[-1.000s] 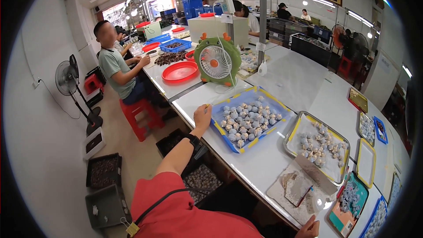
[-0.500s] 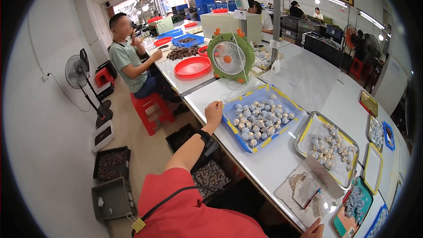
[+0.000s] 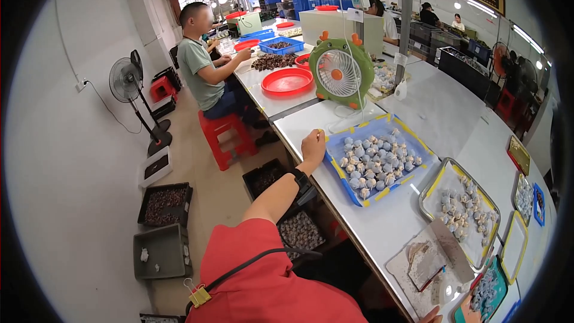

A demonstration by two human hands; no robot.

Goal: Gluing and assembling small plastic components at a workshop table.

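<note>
My left hand (image 3: 313, 147), closed with its fingers curled in, is at the left corner of a blue tray (image 3: 345, 184) edged with yellow tape. A small yellow bit shows at its fingertips; whether that is the tray's tape or a separate thing is unclear. Many round grey-blue and cream pieces (image 3: 373, 161) lie in the tray. Only a few fingertips of my right hand (image 3: 430, 316) show at the bottom edge, close to a dusty white board (image 3: 406, 275) with an upright flap; the rest is hidden.
A metal tray (image 3: 426, 194) with similar pieces stands right of the blue one. Behind are a green fan (image 3: 338, 75) and a red round tray (image 3: 287, 82). A co-worker (image 3: 209, 72) sits on a red stool (image 3: 224, 140). Black crates (image 3: 164, 203) stand on the floor.
The view has turned left, so the scene sits further right. My left hand stays at the tray corner. The co-worker's raised hand has come down from near the head to the table.
</note>
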